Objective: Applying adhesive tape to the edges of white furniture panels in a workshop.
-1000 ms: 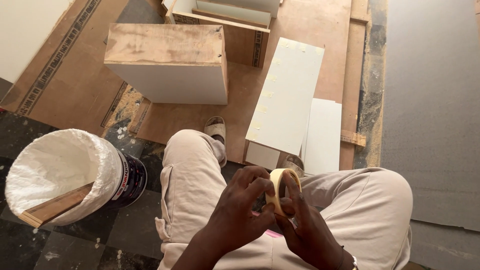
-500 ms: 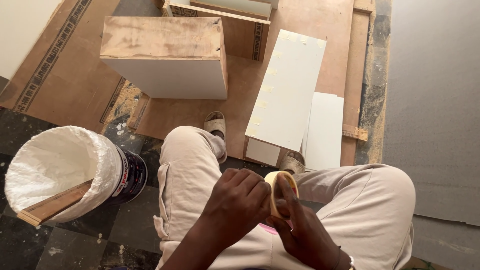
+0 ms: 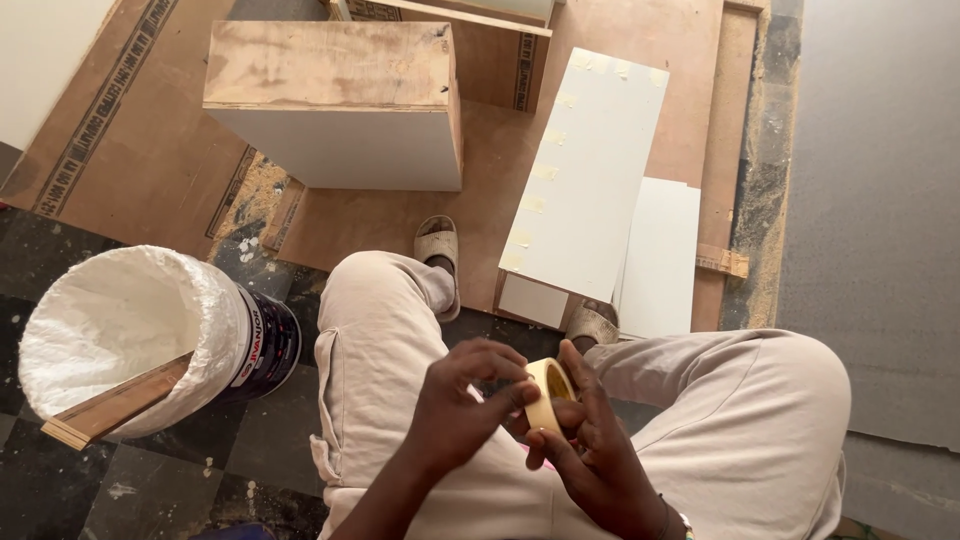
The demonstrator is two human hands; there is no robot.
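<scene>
Since the earlier frame the roll of masking tape (image 3: 549,392) sits a little lower over the lap, and the left hand (image 3: 462,408) has spread further across its near side, the thumb and forefinger now reaching onto the rim rather than covering it.

The right hand (image 3: 592,447) cradles the roll from below and behind. Its fingers (image 3: 583,372) are curled partway, one stretched up along the outer band, so the roll stands on edge between both hands. The left hand's fingers (image 3: 500,357) are bent and loosely closed, their tips touching the top edge of the roll as if pinching at the tape; whether a loose end is caught there cannot be told.

The roll is held above the person's knees, which are covered by beige trousers (image 3: 380,330), just beside the near corner of a long white panel (image 3: 590,180) lying on the brown board floor cover (image 3: 140,150). Both sandalled feet rest at that panel's near end. A smaller white panel (image 3: 660,255) lies beside it. A white-faced plywood box (image 3: 335,105) stands further away, and a bucket lined with white sacking (image 3: 130,335), with a wooden strip (image 3: 115,408) across its rim, stands on the dark floor to the left.
</scene>
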